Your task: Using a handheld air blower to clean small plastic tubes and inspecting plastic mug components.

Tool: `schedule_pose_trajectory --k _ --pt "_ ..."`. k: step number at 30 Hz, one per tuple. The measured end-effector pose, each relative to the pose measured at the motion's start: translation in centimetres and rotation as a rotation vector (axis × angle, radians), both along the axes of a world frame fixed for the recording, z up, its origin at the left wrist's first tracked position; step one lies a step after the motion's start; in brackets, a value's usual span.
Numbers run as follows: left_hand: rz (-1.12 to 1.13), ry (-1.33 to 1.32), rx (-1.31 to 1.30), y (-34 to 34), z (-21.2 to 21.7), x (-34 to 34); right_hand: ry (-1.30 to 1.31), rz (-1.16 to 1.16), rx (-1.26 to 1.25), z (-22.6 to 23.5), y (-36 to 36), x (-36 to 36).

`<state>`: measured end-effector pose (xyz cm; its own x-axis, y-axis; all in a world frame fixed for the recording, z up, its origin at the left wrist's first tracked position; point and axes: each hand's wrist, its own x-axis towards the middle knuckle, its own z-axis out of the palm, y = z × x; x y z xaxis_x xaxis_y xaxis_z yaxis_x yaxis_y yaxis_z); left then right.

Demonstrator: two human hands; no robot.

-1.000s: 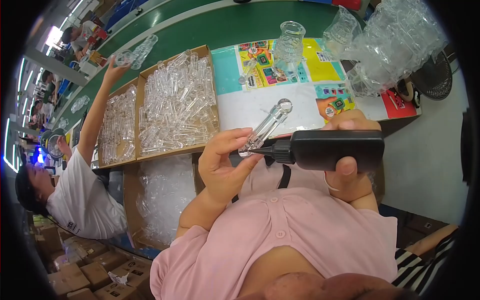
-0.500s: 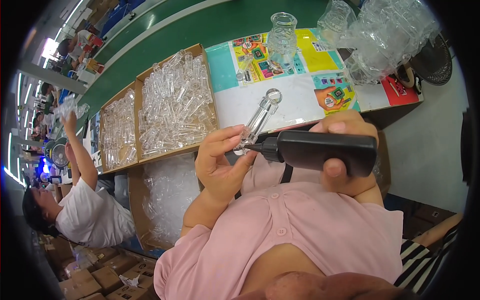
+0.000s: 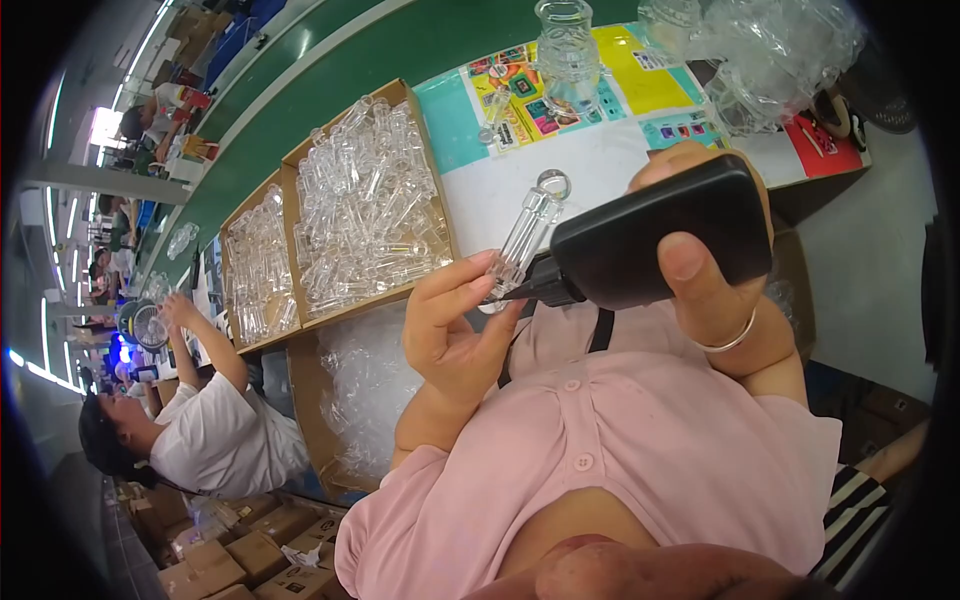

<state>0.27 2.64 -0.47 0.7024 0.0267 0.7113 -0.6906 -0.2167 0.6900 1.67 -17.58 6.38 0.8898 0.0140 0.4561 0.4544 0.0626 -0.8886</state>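
Observation:
Between the fingertips of my left hand (image 3: 455, 320) is the lower end of a clear glass tube piece (image 3: 528, 232), tilted, with a round ball-like top. My right hand (image 3: 715, 275) is wrapped round a black squeeze bottle (image 3: 655, 235). The bottle's narrow pointed nozzle (image 3: 530, 285) is at the lower end of the glass piece, close to my left fingertips; whether it touches the glass I cannot tell. Past the glass piece, a larger clear glass vessel (image 3: 568, 60) stands upright on the printed sheet covering the bench.
To the left, a cardboard tray (image 3: 375, 210) and a narrower one (image 3: 262, 270) hold many clear glass pieces. A box with clear plastic bags (image 3: 365, 385) sits below them. Plastic-wrapped glassware (image 3: 770, 60) stands at the far right. A co-worker in a white shirt (image 3: 225, 435) works at the left.
My right hand has turned the black bottle, raising its base and tipping the nozzle more steeply downward. My left hand still pinches the glass piece. The co-worker's raised arm has come down.

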Motion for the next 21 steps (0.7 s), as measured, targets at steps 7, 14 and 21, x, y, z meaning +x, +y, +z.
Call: schedule_pose_trajectory --k 7,14,21 --pt "0.008 0.018 0.005 -0.2 0.2 -0.1 -0.334 0.046 -0.102 -0.2 -0.9 0.4" --pt "0.056 0.013 0.072 0.1 0.3 0.0 -0.501 0.048 -0.374 0.5 -1.5 -0.3" --pt "0.009 0.122 0.042 0.1 0.5 -0.1 -0.654 0.012 -0.312 -0.1 -0.6 -1.5"
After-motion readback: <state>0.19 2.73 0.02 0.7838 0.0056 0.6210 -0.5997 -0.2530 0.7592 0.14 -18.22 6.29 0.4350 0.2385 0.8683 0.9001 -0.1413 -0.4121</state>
